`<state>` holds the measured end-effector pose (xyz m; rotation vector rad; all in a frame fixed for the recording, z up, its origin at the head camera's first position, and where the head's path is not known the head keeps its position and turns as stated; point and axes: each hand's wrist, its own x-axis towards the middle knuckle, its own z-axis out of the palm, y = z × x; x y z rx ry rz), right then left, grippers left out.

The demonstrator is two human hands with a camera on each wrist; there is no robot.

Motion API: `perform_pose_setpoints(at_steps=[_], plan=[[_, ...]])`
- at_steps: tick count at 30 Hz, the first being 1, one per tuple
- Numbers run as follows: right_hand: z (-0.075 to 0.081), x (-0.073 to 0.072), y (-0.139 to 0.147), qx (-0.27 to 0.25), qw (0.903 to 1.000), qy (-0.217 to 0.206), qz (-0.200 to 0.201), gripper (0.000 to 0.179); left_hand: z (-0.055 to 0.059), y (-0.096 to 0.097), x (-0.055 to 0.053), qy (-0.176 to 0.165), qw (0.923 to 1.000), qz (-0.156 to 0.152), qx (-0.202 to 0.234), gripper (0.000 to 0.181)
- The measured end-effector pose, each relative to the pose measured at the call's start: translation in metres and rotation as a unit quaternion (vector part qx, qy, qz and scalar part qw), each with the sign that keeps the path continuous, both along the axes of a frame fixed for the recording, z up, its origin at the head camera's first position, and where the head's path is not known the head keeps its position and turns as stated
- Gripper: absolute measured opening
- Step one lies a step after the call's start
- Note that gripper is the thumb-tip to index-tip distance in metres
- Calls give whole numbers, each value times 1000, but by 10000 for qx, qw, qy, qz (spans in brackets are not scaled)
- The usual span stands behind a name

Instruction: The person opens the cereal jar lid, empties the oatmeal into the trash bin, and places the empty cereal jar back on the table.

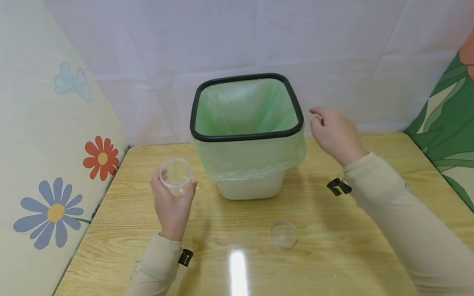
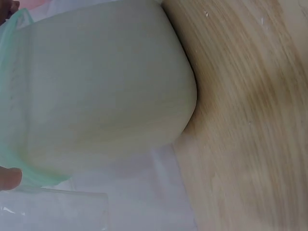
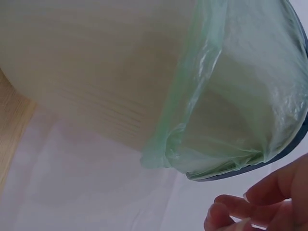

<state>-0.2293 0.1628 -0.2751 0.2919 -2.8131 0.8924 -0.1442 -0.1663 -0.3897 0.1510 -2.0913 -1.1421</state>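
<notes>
My left hand (image 1: 174,206) holds a clear plastic cup (image 1: 175,174) above the table, left of the bin, with thumb and fingers around its side. In the left wrist view, part of the cup (image 2: 57,209) and a fingertip appear at the lower left. The white bin (image 1: 251,187) stands upright, with a green plastic liner (image 1: 246,106) folded over its black rim (image 1: 246,136). To the right of that rim is my right hand (image 1: 336,133), apart from it. Its fingers (image 3: 269,190) are loosely bent, with nothing seen between them.
A clear round lid (image 1: 283,235) lies flat on the wooden table (image 1: 317,273) in front of the bin. White cloth (image 1: 251,27) hangs behind. Panels with painted flowers stand at the left (image 1: 3,165) and right (image 1: 471,130).
</notes>
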Motion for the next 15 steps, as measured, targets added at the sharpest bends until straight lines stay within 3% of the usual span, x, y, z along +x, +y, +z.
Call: perform_pose_setpoints(at_steps=[15], plan=[[-8, 3, 4, 145, 9999, 54, -7, 49, -10, 6, 3, -204, 9998, -56, 23, 82]])
